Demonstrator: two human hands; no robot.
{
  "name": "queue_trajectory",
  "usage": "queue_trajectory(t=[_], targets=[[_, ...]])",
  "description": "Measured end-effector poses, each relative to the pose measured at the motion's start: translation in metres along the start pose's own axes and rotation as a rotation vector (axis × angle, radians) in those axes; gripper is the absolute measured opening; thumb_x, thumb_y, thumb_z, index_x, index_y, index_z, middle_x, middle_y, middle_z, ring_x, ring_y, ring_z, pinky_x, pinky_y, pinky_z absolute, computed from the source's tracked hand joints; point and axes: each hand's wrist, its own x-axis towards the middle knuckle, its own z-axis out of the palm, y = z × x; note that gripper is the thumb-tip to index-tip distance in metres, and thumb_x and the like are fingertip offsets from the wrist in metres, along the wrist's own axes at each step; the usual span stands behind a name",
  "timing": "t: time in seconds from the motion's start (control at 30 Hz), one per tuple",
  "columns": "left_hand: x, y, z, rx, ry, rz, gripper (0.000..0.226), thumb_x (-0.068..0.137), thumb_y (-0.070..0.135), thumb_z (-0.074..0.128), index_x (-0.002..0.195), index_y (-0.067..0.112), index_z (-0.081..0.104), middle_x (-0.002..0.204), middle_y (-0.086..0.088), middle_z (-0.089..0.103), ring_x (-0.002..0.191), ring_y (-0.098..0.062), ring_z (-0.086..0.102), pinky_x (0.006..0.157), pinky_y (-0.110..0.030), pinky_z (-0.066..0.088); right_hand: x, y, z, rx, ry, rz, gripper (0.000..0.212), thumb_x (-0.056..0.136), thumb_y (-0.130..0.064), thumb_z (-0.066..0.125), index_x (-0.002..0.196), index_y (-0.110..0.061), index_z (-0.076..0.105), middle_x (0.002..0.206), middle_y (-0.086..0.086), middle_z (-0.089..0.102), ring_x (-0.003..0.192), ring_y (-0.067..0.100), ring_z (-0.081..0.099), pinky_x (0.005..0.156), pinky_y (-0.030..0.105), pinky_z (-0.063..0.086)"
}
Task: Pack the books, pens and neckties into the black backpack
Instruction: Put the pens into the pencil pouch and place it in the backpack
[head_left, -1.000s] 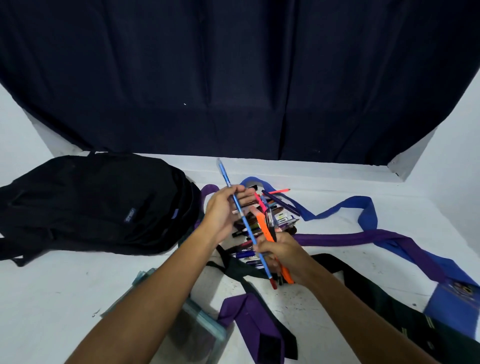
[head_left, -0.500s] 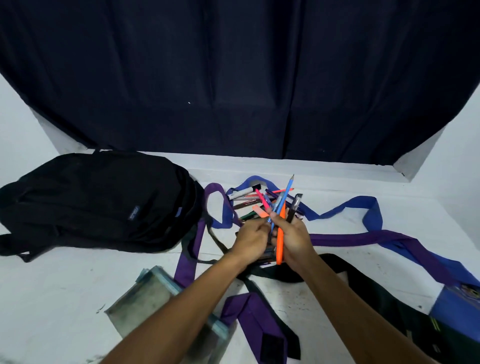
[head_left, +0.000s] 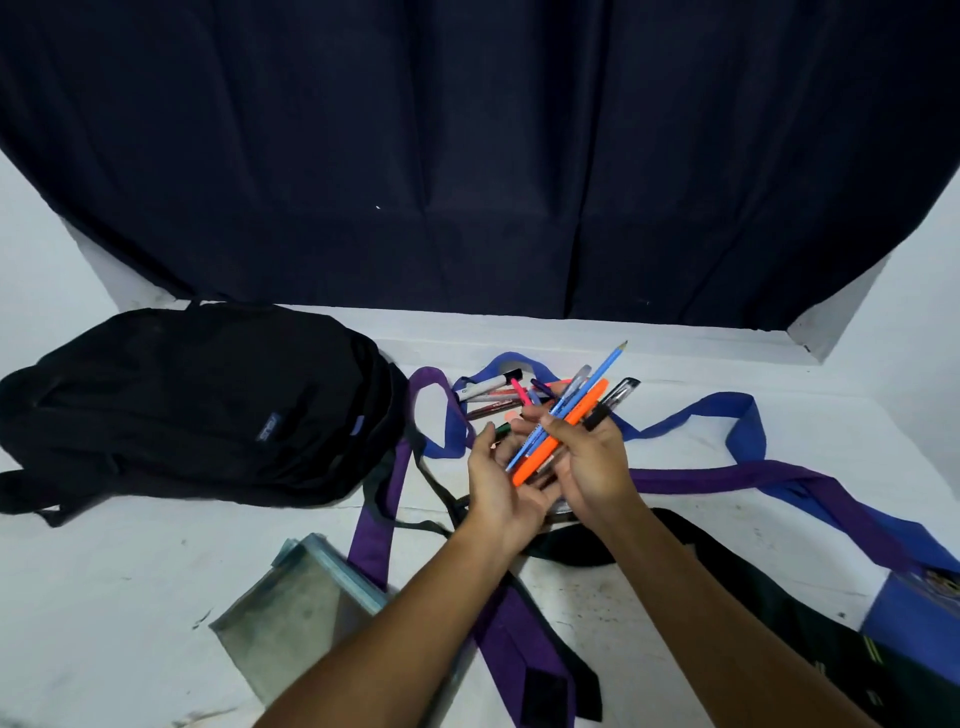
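Lifted pens (head_left: 563, 426) fan beyond right grip (head_left: 592, 457).

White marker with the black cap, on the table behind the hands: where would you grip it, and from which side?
Grip the white marker mid-barrel, coming from above with fingers across its width. It lies flat, nearly left-right, on the blue necktie, and its top is clear. The pink pen crowds its capped right end, so I'd keep toward the left half.

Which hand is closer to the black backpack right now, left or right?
Left. The left hand is open, palm up, a short way right of the black fabric backpack. The right hand, gripping a bundle of pens, sits beyond it, farther away.
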Motion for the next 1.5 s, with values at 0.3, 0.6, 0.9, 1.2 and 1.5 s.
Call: queue_trajectory(t=[0.3,0.6,0.9,1.2,1.5], targets=[[-0.004,-0.004,0.003,-0.107,-0.024,0.023,0.047,0.099,0.035,0.040,0.122,-0.001,0.060,0.112,-0.024,0.067,0.099,-0.033,0.067,0.081,-0.041,0.059,-0.002,-0.017,0.007,-0.091,-0.017,-0.050,0.017,0.096,-0.008,0.052,0.109,-0.006,0.062,0.100,0.022,0.071,0.095,0.036,0.069,0.093,0.047,0.052],[-0.013,0.019,-0.005,0.393,0.115,0.113,0.039,0.101,0.039,0.035,0.098,0.015,0.065,0.089,-0.008,0.072,0.091,-0.026,0.067,0.080,-0.041,0.053,0.002,-0.006,0.014,-0.175,-0.060,-0.001,0.014,0.099,-0.008,0.047,0.103,-0.005,0.060,0.082,0.015,0.067,0.073,0.025,0.069,0.072,0.036,0.059],[-0.093,0.092,-0.113,2.286,0.738,0.226,0.059,0.089,0.064,0.045,0.124,0.017,0.053,0.127,-0.013,0.053,0.120,-0.036,0.048,0.093,-0.043,0.045,0.002,0.037,0.024,-0.360,-0.295,0.567,0.011,0.097,-0.004,0.048,0.105,0.002,0.053,0.090,0.024,0.067,0.074,0.035,0.068,0.068,0.042,0.057],[-0.134,0.082,-0.198,2.194,0.606,0.120,0.097,0.073,0.089,0.004,0.145,0.029,0.031,0.161,-0.008,0.014,0.149,-0.031,0.005,0.116,-0.057,0.012,-0.021,0.083,0.068,-0.527,-0.557,0.772,0.007,0.096,-0.003,0.051,0.099,0.003,0.054,0.107,0.033,0.066,0.093,0.045,0.067,0.077,0.047,0.056],[-0.139,0.111,-0.222,2.353,0.494,0.441,0.104,0.068,0.094,0.002,0.140,0.035,0.048,0.163,-0.005,0.012,0.150,-0.030,-0.007,0.114,-0.066,-0.007,-0.030,0.102,0.076,-0.437,-0.564,0.783,0.019,0.097,-0.005,0.050,0.111,0.007,0.053,0.105,0.029,0.068,0.096,0.043,0.068,0.082,0.048,0.055]])
